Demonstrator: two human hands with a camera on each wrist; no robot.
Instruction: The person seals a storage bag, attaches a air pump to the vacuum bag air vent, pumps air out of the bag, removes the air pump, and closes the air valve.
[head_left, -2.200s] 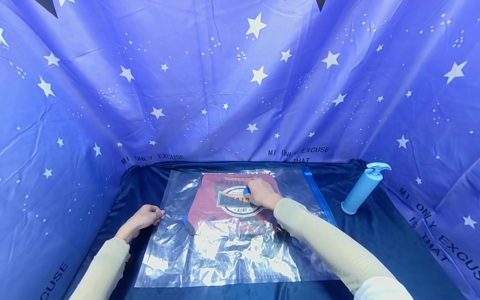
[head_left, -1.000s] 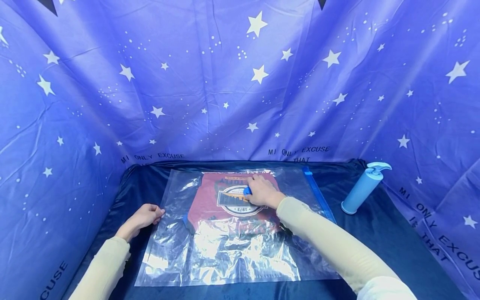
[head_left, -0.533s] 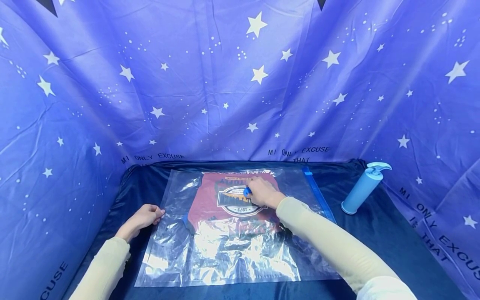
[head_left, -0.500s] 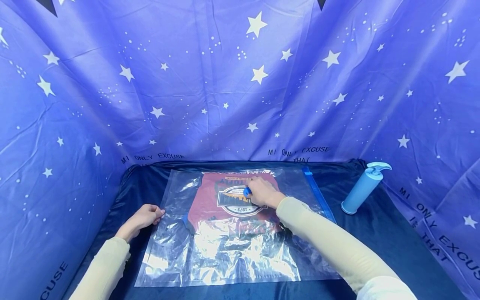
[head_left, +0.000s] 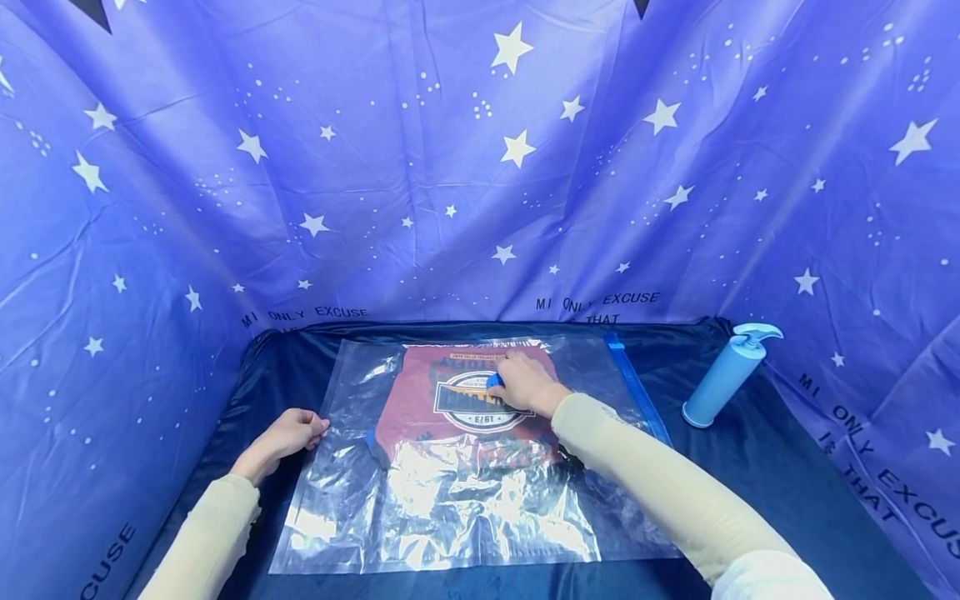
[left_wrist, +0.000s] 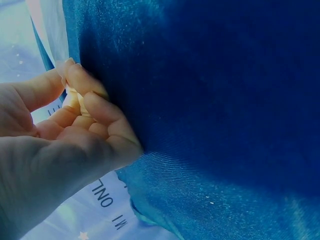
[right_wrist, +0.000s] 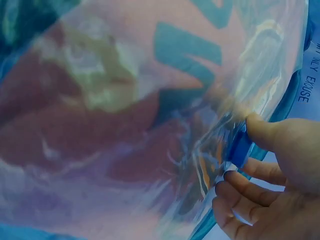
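A clear plastic bag (head_left: 330, 517) lies flat with a folded red garment (head_left: 420, 400) inside, printed with a round badge. My left hand (head_left: 288, 433) pinches the bag's left edge between thumb and fingertips; the left wrist view shows the same hand (left_wrist: 75, 120) with its other fingers curled. My right hand (head_left: 528, 385) is over the garment, at a small blue cap (head_left: 494, 382) on the bag. In the right wrist view the thumb and index finger of that hand (right_wrist: 270, 175) pinch the blue cap (right_wrist: 240, 149). A blue slider strip (head_left: 637, 392) runs along the bag's right side.
A light-blue hand pump (head_left: 723, 379) stands tilted in the view to the right of the bag. Dark blue cloth (head_left: 757, 500) covers the table. A purple-blue curtain with stars (head_left: 450, 167) hangs behind and at both sides.
Over the last couple of seconds the right hand has shifted slightly and its fingers have changed pose around the blue cap. The left hand, bag and pump look unmoved.
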